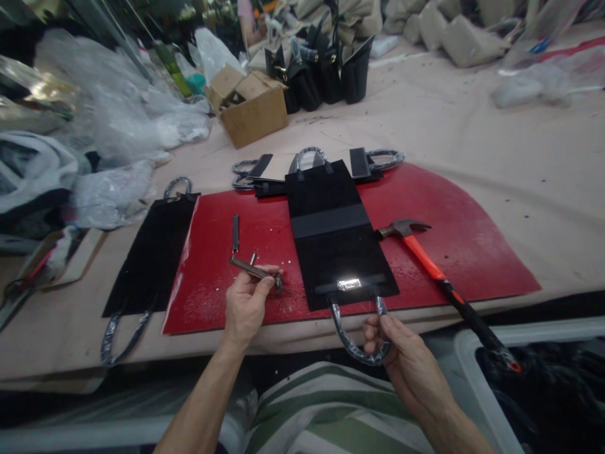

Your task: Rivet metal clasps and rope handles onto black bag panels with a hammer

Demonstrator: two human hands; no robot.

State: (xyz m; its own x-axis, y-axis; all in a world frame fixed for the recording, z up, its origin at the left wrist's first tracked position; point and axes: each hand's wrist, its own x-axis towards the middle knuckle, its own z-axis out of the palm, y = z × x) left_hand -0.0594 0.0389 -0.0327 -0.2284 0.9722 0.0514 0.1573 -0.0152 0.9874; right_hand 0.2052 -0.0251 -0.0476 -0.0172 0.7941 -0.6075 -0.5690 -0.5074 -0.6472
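Flat black bag panel (331,252), shiny clasp (350,284); right grip (401,354) clenched on wrapped handle (343,334); left grip (244,306) grasping metal punch (248,268).

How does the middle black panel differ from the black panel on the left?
The middle panel lies on the red mat; the left panel lies beside it on the table. The middle panel has a shiny metal plate; the left panel shows none. The right hand holds the middle panel's handle; the left panel's handle lies free. Both are black with wrapped handles.

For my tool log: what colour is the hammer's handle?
The hammer has an orange-red handle, black at the end; head view.
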